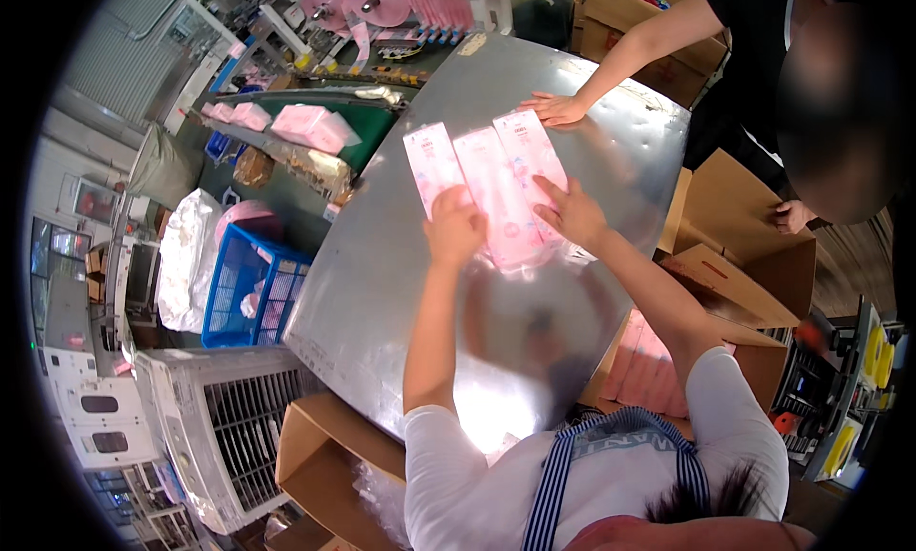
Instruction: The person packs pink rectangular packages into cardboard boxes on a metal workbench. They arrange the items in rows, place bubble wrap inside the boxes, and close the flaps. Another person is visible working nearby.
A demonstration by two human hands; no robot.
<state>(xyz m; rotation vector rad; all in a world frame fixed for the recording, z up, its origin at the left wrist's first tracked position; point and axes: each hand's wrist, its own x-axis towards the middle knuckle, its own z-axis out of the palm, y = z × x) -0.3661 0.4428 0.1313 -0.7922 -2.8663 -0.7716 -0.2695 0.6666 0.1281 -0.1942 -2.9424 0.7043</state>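
Observation:
Three long pink plastic-wrapped packs lie side by side on a metal table. My left hand (453, 228) is bent round the near end of the left pack (432, 158), its fingers curled against it. The middle pack (489, 184) lies a little nearer to me than the others. On the right pack (524, 148) rests my right hand (574, 213), fingers spread over its right side. The undersides of the packs are hidden.
A co-worker's hand (558, 107) lies flat on the metal table (372, 293) beyond the packs. Open cardboard boxes (739, 207) stand at the right, one holding pink packs (646, 365). At left are a green conveyor (377, 134) with pink packs and a blue crate (224, 284).

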